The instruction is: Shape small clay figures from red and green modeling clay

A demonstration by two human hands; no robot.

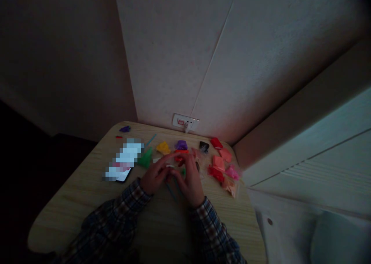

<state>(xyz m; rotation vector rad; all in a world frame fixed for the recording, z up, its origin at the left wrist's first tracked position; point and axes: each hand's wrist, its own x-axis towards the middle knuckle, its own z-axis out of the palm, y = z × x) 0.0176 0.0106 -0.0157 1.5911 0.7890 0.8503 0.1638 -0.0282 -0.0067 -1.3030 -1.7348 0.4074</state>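
Observation:
My left hand (155,177) and my right hand (189,179) meet over the middle of a light wooden table (87,202), fingers curled together round something small; a bit of red (181,159) and a bit of green (183,172) show between the fingertips. The light is dim and I cannot make out exactly what is held. A thin teal stick (171,190) lies on the table under my hands. Small bags of coloured clay lie just beyond: green (145,158), yellow (163,147), purple (181,144), black (204,146).
More red, orange and pink bags (222,167) lie to the right. A phone (123,165) rests at the left, with a small purple piece (125,129) behind it. A wall socket (184,122) sits behind the table. A pale cabinet (313,171) stands at the right.

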